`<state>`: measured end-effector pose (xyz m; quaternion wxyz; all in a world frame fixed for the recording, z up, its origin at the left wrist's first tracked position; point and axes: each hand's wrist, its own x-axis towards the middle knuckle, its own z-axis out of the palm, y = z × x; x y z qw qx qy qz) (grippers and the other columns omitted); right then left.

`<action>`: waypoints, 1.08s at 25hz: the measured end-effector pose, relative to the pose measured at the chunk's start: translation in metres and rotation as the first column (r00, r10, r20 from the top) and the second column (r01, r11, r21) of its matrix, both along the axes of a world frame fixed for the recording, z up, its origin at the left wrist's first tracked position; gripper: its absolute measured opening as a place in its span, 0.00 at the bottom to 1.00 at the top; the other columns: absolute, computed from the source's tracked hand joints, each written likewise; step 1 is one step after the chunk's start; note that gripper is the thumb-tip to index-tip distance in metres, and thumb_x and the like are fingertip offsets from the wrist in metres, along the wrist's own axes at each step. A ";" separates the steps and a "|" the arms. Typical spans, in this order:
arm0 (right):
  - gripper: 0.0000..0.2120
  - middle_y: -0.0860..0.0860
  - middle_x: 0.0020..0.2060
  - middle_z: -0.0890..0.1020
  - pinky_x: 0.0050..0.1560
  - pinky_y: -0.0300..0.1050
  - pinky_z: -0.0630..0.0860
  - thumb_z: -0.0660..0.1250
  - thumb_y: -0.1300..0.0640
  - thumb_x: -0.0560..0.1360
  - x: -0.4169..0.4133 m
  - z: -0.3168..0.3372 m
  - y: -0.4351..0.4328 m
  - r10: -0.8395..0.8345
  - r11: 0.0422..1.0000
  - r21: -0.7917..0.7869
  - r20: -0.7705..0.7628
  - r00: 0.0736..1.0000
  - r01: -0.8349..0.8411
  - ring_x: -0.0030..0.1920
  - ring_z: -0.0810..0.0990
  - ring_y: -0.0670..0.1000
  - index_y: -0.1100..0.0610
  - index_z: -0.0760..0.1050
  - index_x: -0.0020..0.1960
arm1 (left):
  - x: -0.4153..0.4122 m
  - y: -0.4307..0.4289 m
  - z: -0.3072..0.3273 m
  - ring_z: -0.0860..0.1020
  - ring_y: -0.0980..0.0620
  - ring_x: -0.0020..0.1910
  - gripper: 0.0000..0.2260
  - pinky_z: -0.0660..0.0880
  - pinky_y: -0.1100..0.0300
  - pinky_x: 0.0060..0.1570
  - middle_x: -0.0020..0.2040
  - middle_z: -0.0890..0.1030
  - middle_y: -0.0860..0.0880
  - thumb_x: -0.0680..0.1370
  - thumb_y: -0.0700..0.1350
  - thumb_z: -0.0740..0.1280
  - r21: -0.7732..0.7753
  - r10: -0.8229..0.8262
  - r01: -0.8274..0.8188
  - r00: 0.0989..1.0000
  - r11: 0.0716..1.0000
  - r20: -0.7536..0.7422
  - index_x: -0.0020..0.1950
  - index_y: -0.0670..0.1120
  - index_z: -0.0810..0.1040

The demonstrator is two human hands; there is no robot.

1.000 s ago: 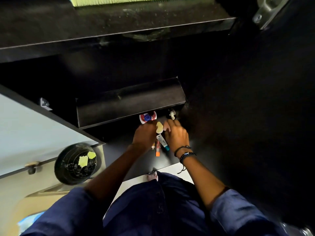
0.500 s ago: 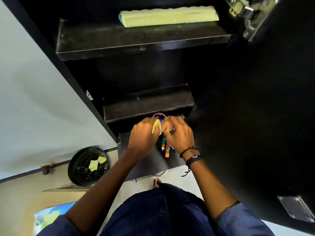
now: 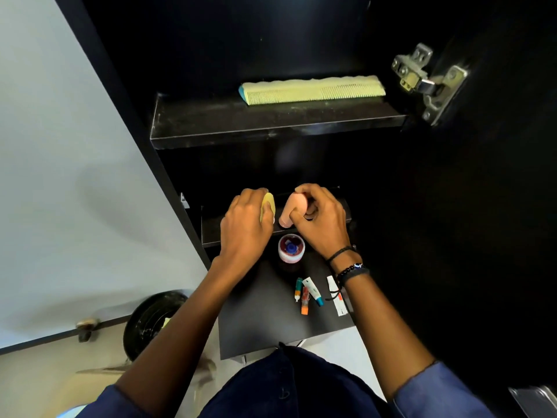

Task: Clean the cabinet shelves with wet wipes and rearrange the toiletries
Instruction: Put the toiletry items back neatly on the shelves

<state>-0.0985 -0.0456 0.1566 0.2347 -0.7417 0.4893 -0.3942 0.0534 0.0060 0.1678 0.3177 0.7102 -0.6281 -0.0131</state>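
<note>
Fingers of both hands grip things at the shelf edge.
Left hand: yellow wipe; right hand: peach bottle.

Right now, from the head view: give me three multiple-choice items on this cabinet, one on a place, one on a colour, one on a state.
1. Where does the comb lie?
A) on the upper shelf
B) in the bin
C) among the small tubes

2. What colour is the wipe in the left hand?
A) blue
B) yellow
C) black

3. What is the right hand doing?
A) hanging idle
B) pressing flat on the door
C) gripping a peach-coloured bottle

Answers:
1 A: the comb lies lengthwise along the back of the upper shelf.
2 B: a yellow edge shows past the left hand's fingers.
3 C: the fingers curl round the bottle above the middle shelf.
</note>
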 end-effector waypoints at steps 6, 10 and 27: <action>0.17 0.51 0.51 0.79 0.47 0.47 0.78 0.67 0.60 0.69 0.019 0.001 -0.021 0.020 0.998 -0.062 -0.078 0.997 -0.025 0.47 0.78 0.51 0.52 0.75 0.58 | 0.009 -0.025 -0.002 0.76 0.41 0.54 0.12 0.74 0.49 0.48 0.55 0.77 0.41 0.80 0.44 0.58 0.059 0.015 -0.016 1.000 0.998 0.017 0.61 0.43 0.75; 0.17 0.52 0.52 0.78 0.48 0.51 0.79 0.65 0.56 0.74 0.028 -0.011 -0.024 0.037 0.999 -0.031 -0.100 0.994 -0.040 0.48 0.79 0.52 0.53 0.71 0.63 | 0.013 -0.036 -0.006 0.76 0.40 0.57 0.16 0.73 0.49 0.54 0.59 0.77 0.40 0.79 0.43 0.59 0.092 0.041 -0.034 0.996 0.995 -0.076 0.67 0.44 0.70; 0.13 0.58 0.50 0.80 0.47 0.53 0.78 0.69 0.57 0.74 0.046 -0.047 -0.038 -0.092 0.982 0.148 -0.165 0.982 0.117 0.49 0.80 0.59 0.61 0.73 0.55 | 0.003 -0.047 -0.041 0.78 0.39 0.53 0.10 0.75 0.49 0.49 0.51 0.80 0.39 0.77 0.37 0.62 0.267 0.167 -0.091 0.945 0.960 -0.281 0.59 0.40 0.72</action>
